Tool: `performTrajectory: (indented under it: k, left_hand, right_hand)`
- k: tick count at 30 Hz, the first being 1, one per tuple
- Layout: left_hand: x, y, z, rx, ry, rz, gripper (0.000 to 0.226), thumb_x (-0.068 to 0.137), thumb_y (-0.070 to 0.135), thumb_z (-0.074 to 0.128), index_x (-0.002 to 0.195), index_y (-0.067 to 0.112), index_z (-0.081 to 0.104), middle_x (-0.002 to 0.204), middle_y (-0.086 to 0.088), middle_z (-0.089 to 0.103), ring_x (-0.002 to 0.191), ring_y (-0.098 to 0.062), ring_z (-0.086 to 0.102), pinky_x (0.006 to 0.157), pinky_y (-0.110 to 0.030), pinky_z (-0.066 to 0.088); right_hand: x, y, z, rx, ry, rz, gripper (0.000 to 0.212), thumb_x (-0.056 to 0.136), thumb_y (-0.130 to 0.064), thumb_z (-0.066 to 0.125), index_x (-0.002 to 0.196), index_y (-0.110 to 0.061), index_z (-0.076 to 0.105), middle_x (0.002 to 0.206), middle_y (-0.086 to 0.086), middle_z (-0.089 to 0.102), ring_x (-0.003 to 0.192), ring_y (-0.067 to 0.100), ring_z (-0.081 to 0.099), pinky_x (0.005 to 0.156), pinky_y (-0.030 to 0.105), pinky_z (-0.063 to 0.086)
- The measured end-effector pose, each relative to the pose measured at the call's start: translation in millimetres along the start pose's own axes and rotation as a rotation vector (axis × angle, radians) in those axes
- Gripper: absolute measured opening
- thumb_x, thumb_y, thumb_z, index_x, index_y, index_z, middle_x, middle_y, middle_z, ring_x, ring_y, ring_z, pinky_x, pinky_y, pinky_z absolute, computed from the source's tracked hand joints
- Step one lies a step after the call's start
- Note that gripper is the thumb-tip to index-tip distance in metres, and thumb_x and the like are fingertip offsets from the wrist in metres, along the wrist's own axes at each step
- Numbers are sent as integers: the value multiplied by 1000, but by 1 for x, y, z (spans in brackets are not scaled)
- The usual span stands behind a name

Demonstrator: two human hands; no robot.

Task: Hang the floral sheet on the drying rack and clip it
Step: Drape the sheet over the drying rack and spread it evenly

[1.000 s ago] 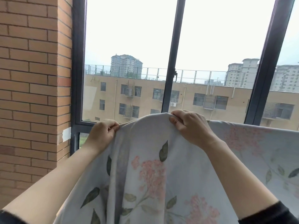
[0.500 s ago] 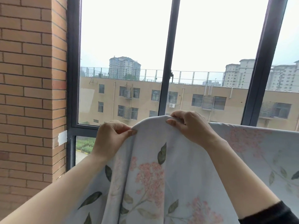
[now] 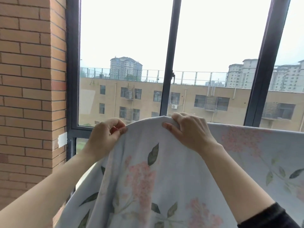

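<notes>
Head view: left hand and right hand both pinch the floral sheet at its raised top edge, below the window frame (rack hidden); no clip on yet.

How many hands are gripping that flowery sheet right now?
2. The left hand pinches the top edge of the floral sheet toward the brick wall; the right hand grips that edge beside it.

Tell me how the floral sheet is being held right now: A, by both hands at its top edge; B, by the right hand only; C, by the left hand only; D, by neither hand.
A: the left hand pinches the top edge of the floral sheet and the right hand grips it.
</notes>
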State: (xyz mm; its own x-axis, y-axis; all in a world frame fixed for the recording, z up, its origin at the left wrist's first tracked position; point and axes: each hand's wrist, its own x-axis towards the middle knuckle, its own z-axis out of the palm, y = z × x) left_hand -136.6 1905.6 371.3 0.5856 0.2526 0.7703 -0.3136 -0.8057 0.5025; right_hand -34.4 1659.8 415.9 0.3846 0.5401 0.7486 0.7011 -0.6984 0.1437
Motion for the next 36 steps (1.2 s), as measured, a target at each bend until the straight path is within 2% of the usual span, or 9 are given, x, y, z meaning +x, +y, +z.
performTrajectory:
  k: [4, 7, 11, 15, 22, 27, 30, 33, 36]
  left_hand:
    - [-5, -7, 4, 11, -8, -13, 9, 86, 19, 69, 80, 12, 66, 73, 1, 65, 62, -13, 56, 56, -7, 40]
    - [-7, -11, 8, -46, -45, -9, 10, 86, 21, 68, 85, 11, 66, 87, 3, 63, 74, -6, 61, 63, -8, 45]
    - [-12, -12, 13, -67, -38, -45, 10, 88, 22, 66, 83, 14, 64, 67, 4, 63, 55, -3, 54, 52, -9, 39]
    - [-14, -14, 11, -51, -14, -17, 10, 89, 22, 66, 81, 15, 64, 69, 5, 65, 59, -1, 58, 50, -9, 39]
    - [-10, -13, 21, -51, -23, 41, 11, 88, 19, 66, 81, 11, 63, 73, 1, 66, 60, -5, 58, 54, -10, 38]
    - [-11, -16, 23, -97, -27, 14, 11, 89, 21, 65, 81, 13, 64, 72, 2, 66, 62, -8, 60, 53, -9, 38]
    - [-12, -23, 14, -130, -38, -14, 9, 88, 21, 66, 84, 13, 64, 74, 3, 66, 65, -8, 62, 54, -7, 40]
    - [-29, -32, 7, -160, -118, -54, 4, 87, 19, 68, 86, 16, 65, 75, 5, 67, 64, -4, 62, 55, -10, 42]
    - [-51, -36, 6, -129, -142, -67, 10, 83, 13, 70, 89, 20, 65, 74, 4, 67, 68, -11, 60, 58, -21, 42]
  right_hand:
    - [-3, 5, 1, -98, 68, 199, 70, 92, -66, 10, 74, -17, 58, 73, 0, 61, 70, 23, 57, 63, 31, 29]
    - [-2, -2, 6, -135, 81, 240, 58, 100, -50, 21, 79, -15, 62, 80, 4, 67, 78, 27, 62, 67, 32, 29]
    - [10, -51, 21, -9, 132, 175, 44, 100, -39, 28, 87, -15, 62, 86, 4, 67, 80, 27, 61, 78, 36, 37]
    - [8, -62, 15, 130, 130, 119, 30, 101, -33, 39, 103, -16, 64, 103, 1, 67, 92, 23, 61, 89, 35, 38]
    - [-9, -11, 6, -70, 102, 475, 53, 97, -42, 21, 85, -13, 64, 90, 10, 68, 87, 32, 60, 88, 40, 34]
    - [1, -75, 29, 59, 157, 368, 34, 95, -34, 31, 99, -13, 57, 100, 6, 59, 99, 28, 50, 100, 38, 25]
    - [-2, -82, 32, 53, 108, 281, 38, 95, -28, 37, 126, -16, 53, 126, 8, 51, 124, 29, 41, 116, 41, 13]
    - [-17, -93, 28, 109, 21, 213, 54, 96, -27, 35, 149, -21, 31, 158, 5, 23, 149, 22, 6, 121, 42, -7]
    - [-33, -108, 24, 184, -116, 170, 56, 100, -26, 36, 153, -25, 18, 163, -4, -3, 147, 10, -18, 122, 38, -6]
